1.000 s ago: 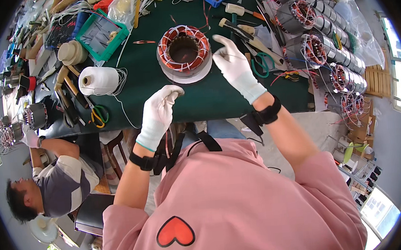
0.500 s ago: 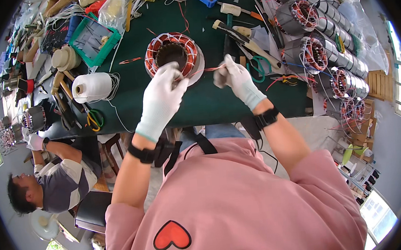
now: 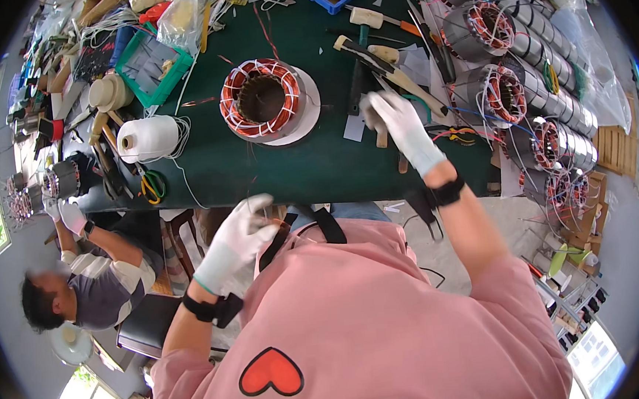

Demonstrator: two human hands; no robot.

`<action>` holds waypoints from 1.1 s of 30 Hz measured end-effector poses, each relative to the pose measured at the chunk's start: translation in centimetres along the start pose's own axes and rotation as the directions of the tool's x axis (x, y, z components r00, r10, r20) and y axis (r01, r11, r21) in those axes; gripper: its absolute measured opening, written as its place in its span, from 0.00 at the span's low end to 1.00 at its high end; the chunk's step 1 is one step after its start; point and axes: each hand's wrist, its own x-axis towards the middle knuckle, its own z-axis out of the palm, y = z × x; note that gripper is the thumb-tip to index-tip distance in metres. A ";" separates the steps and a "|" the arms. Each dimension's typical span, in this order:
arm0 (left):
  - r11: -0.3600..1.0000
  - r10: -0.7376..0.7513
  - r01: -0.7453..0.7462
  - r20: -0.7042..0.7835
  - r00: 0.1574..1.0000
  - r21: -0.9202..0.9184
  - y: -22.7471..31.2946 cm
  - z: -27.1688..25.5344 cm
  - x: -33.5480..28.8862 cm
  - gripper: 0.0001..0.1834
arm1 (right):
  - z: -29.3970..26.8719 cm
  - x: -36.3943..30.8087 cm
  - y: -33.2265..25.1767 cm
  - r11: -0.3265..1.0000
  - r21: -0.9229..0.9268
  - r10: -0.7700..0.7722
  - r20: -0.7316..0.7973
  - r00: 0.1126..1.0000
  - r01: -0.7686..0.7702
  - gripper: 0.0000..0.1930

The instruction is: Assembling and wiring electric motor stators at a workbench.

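Observation:
A ring-shaped motor stator (image 3: 293,120) with copper windings laced in white cord sits on a pale round base (image 3: 312,115) on the green table. Neither hand touches it. My left hand (image 3: 237,238), in a white glove, is drawn back to the table's front edge. Its fingers are bent together, with something thin and brownish beside them that I cannot make out. To the right of the stator, my gloved right hand (image 3: 399,123) hovers over the tools, fingers loosely curled and parted. Beneath it lie a wooden handle (image 3: 382,136) and teal-handled scissors (image 3: 422,107), partly covered.
At left stand a white cord spool (image 3: 146,140), yellow-green-handled scissors (image 3: 153,187) and a green tray (image 3: 184,62). Mallets and a long-handled tool (image 3: 392,76) lie at right, next to several stacked stators (image 3: 491,87). A co-worker (image 3: 111,288) works at far left.
Both hands have left the stator and the reddish strand between them. The left hand came back towards me; the right shifted right over the tools. The stator now shows whole, slightly turned.

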 end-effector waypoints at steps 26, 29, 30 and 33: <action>0.918 0.000 -0.117 -0.295 0.955 -0.380 2.9 -0.3 4.0 0.19 | -6.0 15.6 -2.0 0.478 0.850 0.030 -0.267 0.963 0.220 0.21; 0.870 -0.144 -0.103 -0.449 0.882 -0.482 5.2 -2.4 2.0 0.20 | -14.2 13.5 -6.4 0.689 0.494 -0.064 -0.687 0.724 0.530 0.20; 0.890 -0.137 -0.135 -0.536 0.833 -0.436 6.7 -3.5 0.9 0.19 | -13.8 10.9 -9.6 0.727 0.322 -0.162 -0.778 0.607 0.607 0.19; 0.967 -0.010 -0.234 -0.927 0.375 -0.105 14.2 -4.4 -1.6 0.15 | -7.1 2.6 -15.0 0.713 -0.200 -0.655 -0.533 0.536 0.672 0.18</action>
